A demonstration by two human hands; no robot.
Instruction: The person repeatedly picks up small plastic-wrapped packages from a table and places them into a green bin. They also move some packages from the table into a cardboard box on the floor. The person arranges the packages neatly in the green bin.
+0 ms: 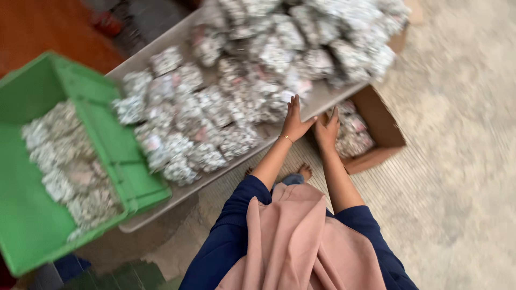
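Nearest the camera hangs the person's pink scarf (pixel 293 241) over dark blue sleeves. At the left, a green crate (pixel 107 134) holding silvery packets sits on the table's (pixel 322 99) near left corner. Heaped packets (pixel 215 113) cover the table. The left hand (pixel 294 121), fingers together and flat, presses the near edge; the right hand (pixel 328 129) hovers open beside it, above a cardboard box (pixel 384 126) of packets. A sweep could spill edge packets onto the floor.

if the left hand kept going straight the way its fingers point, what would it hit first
Probably the heap of silvery packets on the table. The left hand lies flat at the table's near edge, fingers pointing up-frame toward them; motion blur makes the exact depth unclear.
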